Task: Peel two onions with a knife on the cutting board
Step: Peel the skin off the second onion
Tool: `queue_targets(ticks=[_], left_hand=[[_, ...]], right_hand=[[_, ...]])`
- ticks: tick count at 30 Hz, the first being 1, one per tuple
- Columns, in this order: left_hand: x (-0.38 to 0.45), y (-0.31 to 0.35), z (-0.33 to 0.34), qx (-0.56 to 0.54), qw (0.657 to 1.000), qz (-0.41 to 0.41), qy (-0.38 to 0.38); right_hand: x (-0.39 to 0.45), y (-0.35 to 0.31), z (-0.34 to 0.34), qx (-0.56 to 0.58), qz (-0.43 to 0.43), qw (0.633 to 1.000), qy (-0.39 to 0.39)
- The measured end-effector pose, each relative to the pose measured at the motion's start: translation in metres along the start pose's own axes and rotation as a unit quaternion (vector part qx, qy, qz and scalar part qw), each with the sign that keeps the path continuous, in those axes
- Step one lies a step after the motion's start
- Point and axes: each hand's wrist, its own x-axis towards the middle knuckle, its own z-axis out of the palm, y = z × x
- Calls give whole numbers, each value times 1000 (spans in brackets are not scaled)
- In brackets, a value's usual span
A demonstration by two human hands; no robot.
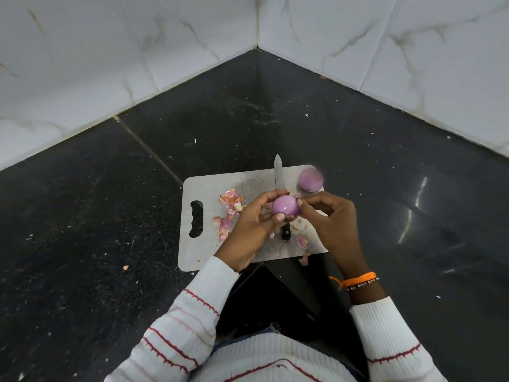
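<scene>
Left hand point(256, 224) cups the red onion point(285, 206) above the middle of the steel cutting board point(209, 188), fingers curled round it, thumb across the near side. The right hand point(329, 216) grip is closed to a pinch at the onion's right end; looks like a scrap of skin between the fingertips, too small to confirm.

Key relation: the onion sits immediately left of the right-hand pinch, so I'd expect any strip to peel off rightward.

Knife point(279, 175) lies flat under both hands, long axis running far-to-near, tip past the board's far edge and handle toward the near edge. Neither hand touches it.

Second onion point(310, 180), peeled, rests at the board's far right corner. Peel scraps point(230, 201) litter the left half.
</scene>
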Motion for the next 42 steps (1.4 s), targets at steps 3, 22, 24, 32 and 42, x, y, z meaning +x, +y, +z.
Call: queue_targets(ticks=[3, 22, 24, 32, 42], left_hand=[[1, -1, 0, 4, 1000, 0, 4], [6, 2, -1, 11, 1000, -2, 7], [6, 2, -4, 51, 999, -2, 17], [2, 6, -12, 81, 997, -14, 4], [-1, 17, -24, -164, 983, -58, 63]], right_hand=[[1, 0, -1, 20, 14, 1000, -15], [2, -4, 11, 102, 118, 988, 8], [2, -7, 14, 74, 98, 992, 13], [4, -7, 25, 26, 62, 998, 3], [4, 13, 24, -98, 39, 994, 14]])
